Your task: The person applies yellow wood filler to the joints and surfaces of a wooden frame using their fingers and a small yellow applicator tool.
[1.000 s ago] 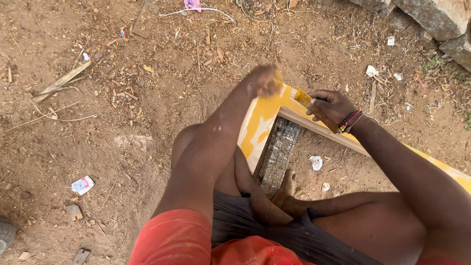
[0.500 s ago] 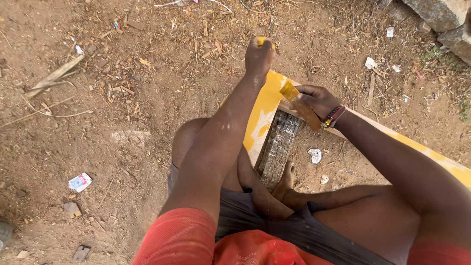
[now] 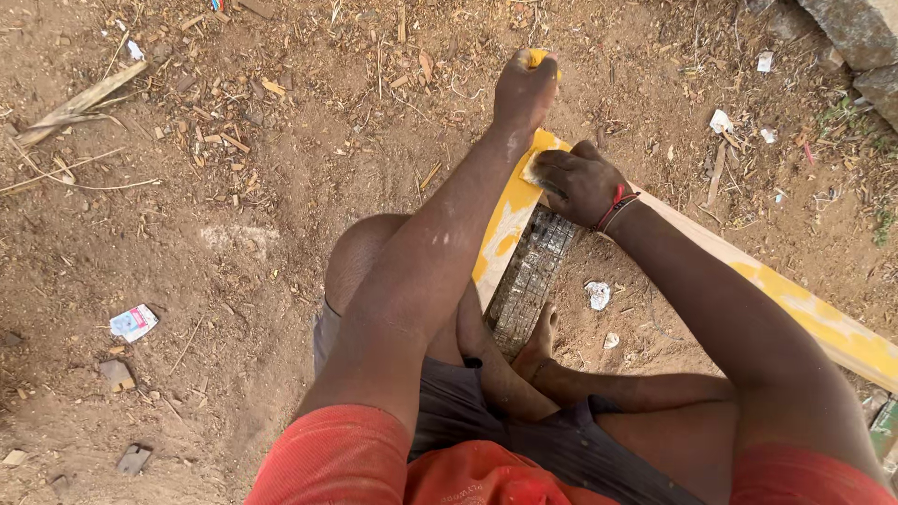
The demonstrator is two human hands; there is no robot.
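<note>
Plank (image 3: 510, 220), yellow-painted: left hand (image 3: 524, 89) clenched over far end; right hand (image 3: 580, 182) beside it, fingers pressing pale scrap (image 3: 531, 171) onto surface.

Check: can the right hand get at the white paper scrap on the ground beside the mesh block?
Probably yes. The right hand rests on the yellow board, and the scrap lies on open dirt just below the wrist, with nothing covering it.

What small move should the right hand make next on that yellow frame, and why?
Probably slide the right hand with its small pad down the yellow frame: bare pale patches show there, and the left hand grips the far corner.
</note>
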